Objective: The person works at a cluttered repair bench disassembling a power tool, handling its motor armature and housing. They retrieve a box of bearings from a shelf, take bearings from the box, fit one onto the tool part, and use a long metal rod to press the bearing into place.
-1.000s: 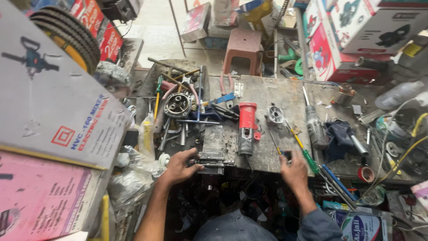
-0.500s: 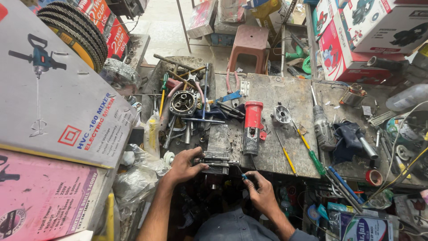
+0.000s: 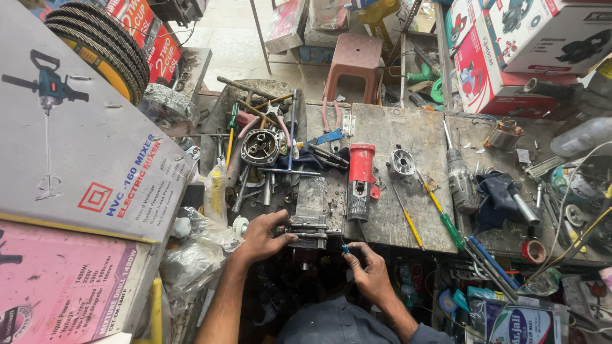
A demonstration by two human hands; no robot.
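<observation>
Seen from above, a person sits at the near edge of a cluttered grey table point(image 3: 408, 137). The left hand point(image 3: 261, 236) rests on a small metal bench vise point(image 3: 310, 230) fixed at the table's near edge, its grip closed around the vise's left end. The right hand point(image 3: 366, 271) is held just below the near edge, to the right of the vise, fingers pinched together on a small blue-tipped tool point(image 3: 345, 249); what kind of tool it is cannot be told, since most of it is hidden in the hand.

Just beyond the vise, a red and grey power tool body point(image 3: 360, 181) lies on the table, pointing toward the person. To its right are a round metal housing point(image 3: 403, 162), two yellow-handled screwdrivers point(image 3: 408, 216), and a grey drill point(image 3: 460, 185). Toward the far left corner lies a heap of wrenches and metal parts point(image 3: 264, 150). A pink plastic stool point(image 3: 356, 60) stands beyond the far edge.
</observation>
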